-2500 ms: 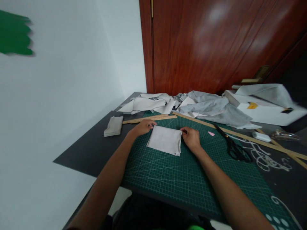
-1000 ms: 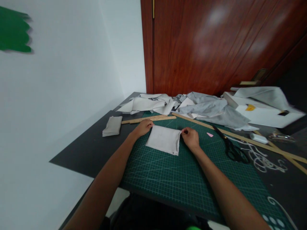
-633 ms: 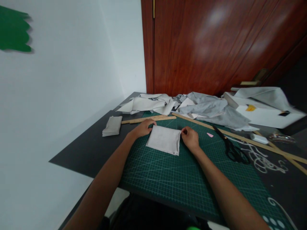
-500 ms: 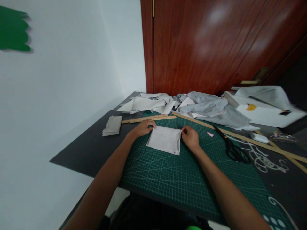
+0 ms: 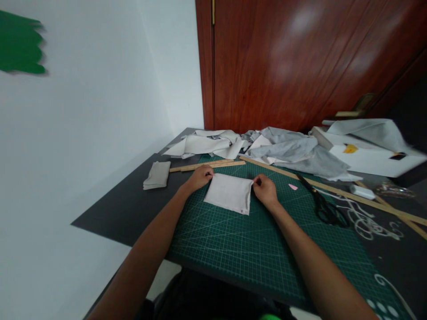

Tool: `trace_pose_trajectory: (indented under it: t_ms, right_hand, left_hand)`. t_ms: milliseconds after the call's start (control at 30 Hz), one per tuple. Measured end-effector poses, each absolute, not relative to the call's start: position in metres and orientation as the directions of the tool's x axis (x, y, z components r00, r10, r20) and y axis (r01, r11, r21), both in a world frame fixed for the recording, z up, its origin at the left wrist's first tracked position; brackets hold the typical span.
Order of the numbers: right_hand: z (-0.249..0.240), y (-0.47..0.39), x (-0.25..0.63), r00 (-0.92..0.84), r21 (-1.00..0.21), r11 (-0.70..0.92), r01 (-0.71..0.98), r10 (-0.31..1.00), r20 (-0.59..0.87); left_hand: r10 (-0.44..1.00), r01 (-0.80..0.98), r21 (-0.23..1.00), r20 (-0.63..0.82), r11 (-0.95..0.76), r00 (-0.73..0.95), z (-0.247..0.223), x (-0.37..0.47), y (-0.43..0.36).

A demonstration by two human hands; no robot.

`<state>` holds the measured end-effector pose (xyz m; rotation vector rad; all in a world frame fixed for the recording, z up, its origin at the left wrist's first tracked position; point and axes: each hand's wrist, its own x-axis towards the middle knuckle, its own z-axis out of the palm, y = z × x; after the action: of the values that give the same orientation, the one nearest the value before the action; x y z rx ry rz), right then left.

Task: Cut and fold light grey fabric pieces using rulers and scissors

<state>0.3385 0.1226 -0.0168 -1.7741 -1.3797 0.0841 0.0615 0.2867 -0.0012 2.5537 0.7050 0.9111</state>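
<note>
A small off-white rectangle of layered cloth (image 5: pixel 228 194) lies over the green cutting mat (image 5: pixel 233 249), its far edge held between my hands. My left hand (image 5: pixel 200 176) pinches the far left corner between thumb and fingers. At the far right corner, my right hand (image 5: pixel 264 188) has the cloth in a similar pinch. The layers part slightly along the right side, and a small dark spot shows near the close right corner. Left of my left hand, a folded stack of similar cloth (image 5: pixel 157 175) rests on the dark tabletop.
Wooden rulers (image 5: pixel 213 165) lie beyond the cloth. Black scissors (image 5: pixel 325 208), a pink chalk piece (image 5: pixel 292 187) and tangled white cord (image 5: pixel 370 224) are on the right. Heaped fabric scraps (image 5: pixel 287 146) and a white box (image 5: pixel 373 155) line the back. A wall borders the left.
My left fingers have closed more tightly on the far left corner. The far edge of the cloth is lifted slightly, and its right side gapes a little more.
</note>
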Motion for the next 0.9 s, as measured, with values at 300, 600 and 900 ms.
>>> trace_pose_trajectory:
  t_ms: [300,600,900]
  right_hand:
    - [-0.02,0.125,0.338,0.375,-0.642,-0.013,0.767,0.821,0.432]
    - [-0.016,0.12,0.345,0.125,-0.597,0.195,0.778,0.883,0.452]
    - [-0.005,0.099,0.336,-0.214,-0.286,0.445,0.849,0.784,0.583]
  left_hand:
    - [0.516,0.339,0.407,0.488,-0.848,0.704,0.009,0.058,0.277]
    - [0.501,0.277,0.517,0.366,-0.81,0.784,0.008,0.058,0.279]
    - [0.552,0.33,0.49,0.428,-0.807,0.715,0.006,0.059,0.285]
